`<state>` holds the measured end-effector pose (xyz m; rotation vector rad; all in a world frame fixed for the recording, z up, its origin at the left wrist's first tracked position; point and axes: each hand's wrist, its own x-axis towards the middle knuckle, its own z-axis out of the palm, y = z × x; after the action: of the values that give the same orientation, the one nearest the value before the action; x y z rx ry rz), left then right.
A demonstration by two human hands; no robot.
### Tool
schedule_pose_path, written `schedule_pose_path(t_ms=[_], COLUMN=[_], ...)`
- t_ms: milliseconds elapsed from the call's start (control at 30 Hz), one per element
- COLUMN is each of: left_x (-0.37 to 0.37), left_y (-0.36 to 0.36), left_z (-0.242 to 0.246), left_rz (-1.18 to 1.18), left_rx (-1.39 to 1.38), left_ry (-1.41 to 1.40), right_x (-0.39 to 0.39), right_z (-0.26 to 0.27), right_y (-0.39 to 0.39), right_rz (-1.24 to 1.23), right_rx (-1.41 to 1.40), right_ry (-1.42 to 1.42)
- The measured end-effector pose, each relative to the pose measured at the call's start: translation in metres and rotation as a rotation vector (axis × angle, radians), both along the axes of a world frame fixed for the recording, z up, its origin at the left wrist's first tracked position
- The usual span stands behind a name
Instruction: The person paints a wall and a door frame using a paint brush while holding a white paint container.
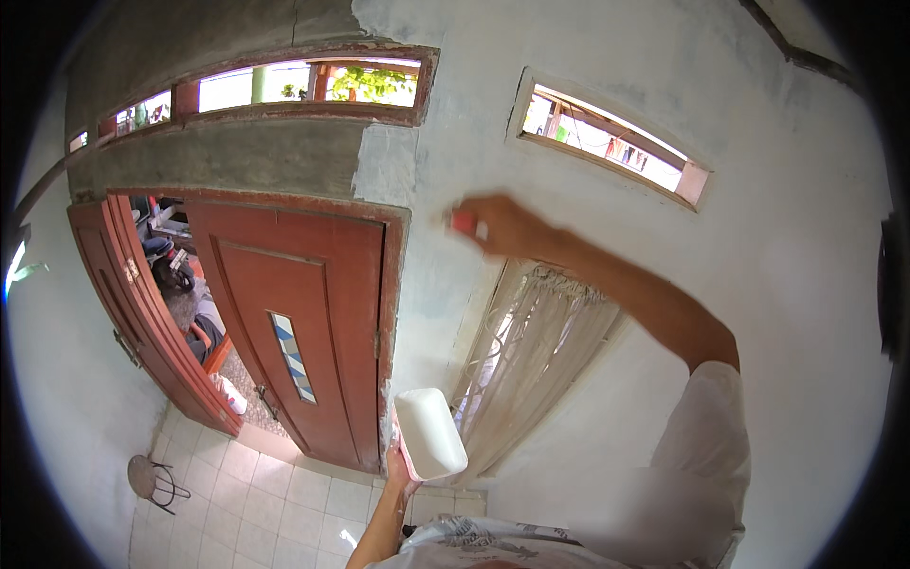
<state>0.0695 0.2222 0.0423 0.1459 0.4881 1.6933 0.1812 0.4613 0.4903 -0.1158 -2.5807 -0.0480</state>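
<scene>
My left hand (pixel 399 471) grips a white rectangular plastic tub (pixel 431 434) low in front of me, with its open top turned towards me. White smears show on the wrist and fingers. Raised at the pale-coated wall (pixel 455 153), my right hand (pixel 506 226) is closed around a small red tool (pixel 464 221). Motion blur hides the tool's blade or working edge, and I cannot tell if it touches the wall. Left of it, the white coating ends in a ragged edge against bare grey cement (pixel 284 151) above the door.
A reddish-brown wooden door (pixel 298 249) stands ajar beside a second leaf (pixel 135 299). A person (pixel 192 313) sits beyond the gap. A round stool (pixel 143 476) stands on the tiled floor (pixel 277 491). A sheer curtain (pixel 544 348) hangs at the window below my right arm.
</scene>
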Motion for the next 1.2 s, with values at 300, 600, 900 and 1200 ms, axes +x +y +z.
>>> schedule_pose_path(t_ms=[300, 600, 900, 1200], left_x=[-0.005, -0.015, -0.01, -0.005], left_y=[-0.013, -0.03, -0.037, -0.043], left_z=[0.017, 0.029, 0.027, 0.019], left_rz=[0.1, 0.067, 0.026, 0.073], left_rx=[0.005, 0.005, 0.0, -0.027], left_ry=[0.033, 0.02, 0.068, -0.003], right_x=[0.007, -0.016, -0.014, 0.01], right_z=[0.307, 0.053, 0.114, 0.346], right_y=[-0.021, -0.009, 0.017, -0.015], right_rz=[-0.056, -0.073, 0.023, -0.111], right_rx=[0.864, 0.292, 0.249, 0.89], right_ry=[0.53, -0.126, 0.016, 0.593])
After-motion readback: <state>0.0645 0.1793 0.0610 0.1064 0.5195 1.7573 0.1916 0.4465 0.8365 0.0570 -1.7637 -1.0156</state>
